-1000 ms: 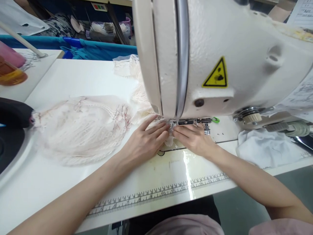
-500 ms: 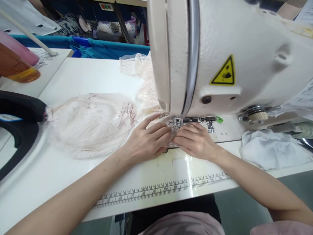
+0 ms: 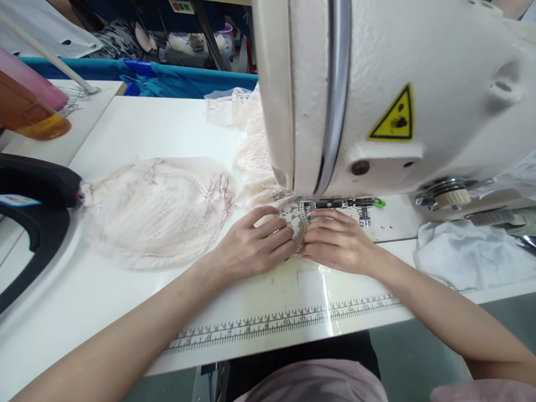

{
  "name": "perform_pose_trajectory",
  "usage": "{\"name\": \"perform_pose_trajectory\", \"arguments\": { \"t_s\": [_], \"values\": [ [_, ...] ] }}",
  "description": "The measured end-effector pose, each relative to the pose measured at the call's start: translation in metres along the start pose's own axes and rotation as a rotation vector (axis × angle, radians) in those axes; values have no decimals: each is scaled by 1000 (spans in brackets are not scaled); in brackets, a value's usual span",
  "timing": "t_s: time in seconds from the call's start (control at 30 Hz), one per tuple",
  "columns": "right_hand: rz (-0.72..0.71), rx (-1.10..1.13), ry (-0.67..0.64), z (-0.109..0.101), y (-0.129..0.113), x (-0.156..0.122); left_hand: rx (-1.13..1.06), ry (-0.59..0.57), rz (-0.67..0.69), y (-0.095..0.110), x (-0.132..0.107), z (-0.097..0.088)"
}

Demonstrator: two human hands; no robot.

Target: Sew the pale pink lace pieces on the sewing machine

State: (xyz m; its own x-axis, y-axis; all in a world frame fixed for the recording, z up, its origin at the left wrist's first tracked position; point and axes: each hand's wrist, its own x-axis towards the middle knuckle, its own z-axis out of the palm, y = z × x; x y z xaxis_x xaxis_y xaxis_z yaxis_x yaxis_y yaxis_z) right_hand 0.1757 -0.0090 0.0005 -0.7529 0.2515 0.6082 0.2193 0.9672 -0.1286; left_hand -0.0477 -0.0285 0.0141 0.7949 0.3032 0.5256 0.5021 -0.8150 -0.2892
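Pale lace fabric (image 3: pixel 296 216) lies under the needle area of a cream sewing machine (image 3: pixel 310 84), its scalloped edge showing between my hands. My left hand (image 3: pixel 256 241) has curled fingers gripping the lace just left of the presser foot (image 3: pixel 308 206). On the other side, my right hand (image 3: pixel 337 241) pinches the lace edge with its fingers pressed together, close in front of the metal guide bar (image 3: pixel 335 204). More of the ruffled lace (image 3: pixel 253 151) trails behind the machine head. The thumbs and the gripped edge are partly hidden.
A gathered lace piece (image 3: pixel 159 215) lies at left, beside a black curved stand (image 3: pixel 46 181). White cloth (image 3: pixel 473 251) rests at right. A printed ruler (image 3: pixel 285 324) runs along the front of the table. Blue fabric (image 3: pixel 188 81) hangs behind the table.
More of the lace now shows between my hands, and my fingers sit slightly farther apart. The view has shifted a little. The pieces at left stay where they were.
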Motion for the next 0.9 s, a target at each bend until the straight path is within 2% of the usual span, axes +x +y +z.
{"name": "perform_pose_trajectory", "arguments": {
  "t_s": [0.1, 0.27, 0.37, 0.67, 0.9],
  "values": [
    [11, -16, 1, 1, 0, -4, -41, -10, -12, 2, 0, 1],
    [23, -76, 8, 4, -2, -8, -201, -202, -195, 7, -3, 7],
    [11, -102, 30, 4, -2, -6, -229, -266, -247, 6, -5, 10],
    [-12, -134, 42, 7, -8, 5, -215, -268, -209, -8, -4, 6],
    [-26, -144, 40, 8, -6, 4, -187, -281, -208, -8, -4, 7]
  ]
}}
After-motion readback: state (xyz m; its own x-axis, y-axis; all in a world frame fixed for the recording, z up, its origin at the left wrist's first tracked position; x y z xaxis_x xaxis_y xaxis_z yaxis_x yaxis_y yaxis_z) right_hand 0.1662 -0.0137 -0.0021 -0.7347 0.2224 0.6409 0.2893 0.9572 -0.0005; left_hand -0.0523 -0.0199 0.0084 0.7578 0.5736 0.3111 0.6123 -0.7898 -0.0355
